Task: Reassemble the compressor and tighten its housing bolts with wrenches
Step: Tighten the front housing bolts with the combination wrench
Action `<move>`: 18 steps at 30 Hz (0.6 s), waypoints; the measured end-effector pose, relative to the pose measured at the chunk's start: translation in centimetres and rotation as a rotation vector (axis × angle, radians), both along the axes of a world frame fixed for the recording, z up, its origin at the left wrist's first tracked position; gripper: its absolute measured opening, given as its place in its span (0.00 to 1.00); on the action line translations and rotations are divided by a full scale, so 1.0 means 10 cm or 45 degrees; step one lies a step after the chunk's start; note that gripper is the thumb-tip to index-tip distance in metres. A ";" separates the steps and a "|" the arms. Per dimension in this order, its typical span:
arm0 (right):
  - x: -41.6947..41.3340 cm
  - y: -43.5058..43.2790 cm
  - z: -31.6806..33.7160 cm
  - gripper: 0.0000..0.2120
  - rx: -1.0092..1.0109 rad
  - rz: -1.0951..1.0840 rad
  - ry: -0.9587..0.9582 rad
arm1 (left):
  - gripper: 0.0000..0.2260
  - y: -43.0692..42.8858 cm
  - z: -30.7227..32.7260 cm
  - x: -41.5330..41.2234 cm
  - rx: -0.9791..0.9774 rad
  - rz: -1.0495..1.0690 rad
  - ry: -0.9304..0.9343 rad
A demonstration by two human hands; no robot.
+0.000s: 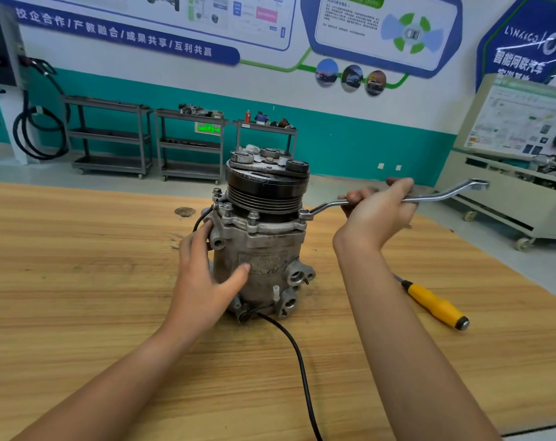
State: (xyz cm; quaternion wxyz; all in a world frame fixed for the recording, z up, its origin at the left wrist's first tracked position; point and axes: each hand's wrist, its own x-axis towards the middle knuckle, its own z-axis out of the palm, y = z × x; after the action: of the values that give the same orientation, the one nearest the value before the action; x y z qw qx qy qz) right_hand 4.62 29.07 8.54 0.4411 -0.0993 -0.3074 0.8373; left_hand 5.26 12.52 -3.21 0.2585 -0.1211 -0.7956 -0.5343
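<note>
The compressor (260, 237) is standing upright and assembled on the wooden bench (79, 281). The left hand (206, 275) is bracing its body, palm flat, while the right hand (378, 208) is clenching the wrench (331, 205) seated on a flange bolt (303, 213). Other bolts look seated; tightening seems underway.

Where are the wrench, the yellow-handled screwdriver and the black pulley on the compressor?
wrench (436, 196), head view, on its bare shank right of the fist.
yellow-handled screwdriver (436, 304), head view, on the handle's middle.
black pulley (265, 194), head view, on its grooved side.
</note>
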 end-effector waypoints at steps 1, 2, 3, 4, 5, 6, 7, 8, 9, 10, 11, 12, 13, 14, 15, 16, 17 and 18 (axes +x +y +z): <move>0.07 -0.04 -0.02 0.10 0.032 -0.028 0.036 | 0.35 0.00 0.00 0.00 0.001 0.002 -0.001; 0.13 -0.08 -0.05 0.09 0.057 -0.043 0.056 | 0.35 0.00 0.00 0.00 0.002 0.002 0.001; 0.20 -0.11 -0.09 0.08 0.084 -0.059 0.073 | 0.35 0.00 0.00 -0.01 0.003 0.002 0.007; 0.25 -0.15 -0.14 0.07 0.121 -0.081 0.103 | 0.36 0.00 0.00 -0.01 0.006 0.001 0.012; 0.31 -0.19 -0.19 0.07 0.174 -0.108 0.146 | 0.36 0.00 0.00 -0.01 0.012 -0.002 0.017; 0.35 -0.24 -0.24 0.05 0.240 -0.141 0.195 | 0.36 0.00 0.00 -0.01 0.016 -0.005 0.020; 0.38 -0.30 -0.30 0.04 0.314 -0.173 0.243 | 0.36 0.00 -0.01 -0.02 0.016 -0.005 0.025; 0.40 -0.35 -0.35 0.04 0.388 -0.205 0.288 | 0.36 0.00 -0.01 -0.02 0.015 -0.003 0.029; 0.42 -0.40 -0.41 0.05 0.461 -0.237 0.321 | 0.36 -0.01 -0.02 -0.03 0.013 -0.003 0.029; 0.43 -0.44 -0.46 0.06 0.542 -0.275 0.346 | 0.36 -0.01 -0.02 -0.02 0.012 -0.004 0.028; 0.44 -0.46 -0.50 0.08 0.641 -0.313 0.372 | 0.36 -0.01 -0.01 -0.02 0.013 -0.007 0.030; 0.45 -0.49 -0.55 0.09 0.771 -0.348 0.408 | 0.36 0.00 -0.01 -0.02 0.012 -0.007 0.035; 0.45 -0.51 -0.61 0.11 0.945 -0.387 0.434 | 0.36 0.00 -0.01 -0.01 0.008 -0.007 0.040; 0.46 -0.53 -0.64 0.11 1.149 -0.450 0.432 | 0.36 0.00 -0.01 0.00 0.005 -0.009 0.040; 0.47 -0.55 -0.67 0.12 1.355 -0.544 0.406 | 0.36 -0.01 0.00 0.00 0.005 -0.016 0.035; 0.48 -0.56 -0.70 0.15 1.533 -0.643 0.378 | 0.36 -0.01 0.00 0.00 0.008 -0.030 0.027; 0.48 -0.57 -0.70 0.17 1.653 -0.705 0.352 | 0.37 -0.02 0.00 0.00 0.009 -0.046 0.022; 0.49 -0.57 -0.69 0.18 1.722 -0.738 0.326 | 0.37 -0.01 0.01 0.01 0.009 -0.057 0.022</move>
State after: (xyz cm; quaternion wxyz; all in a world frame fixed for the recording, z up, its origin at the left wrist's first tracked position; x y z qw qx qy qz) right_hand 9.49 23.36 1.66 0.6414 0.2149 -0.6629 0.3208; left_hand 5.40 12.39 -3.15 0.2538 -0.1428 -0.7884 -0.5418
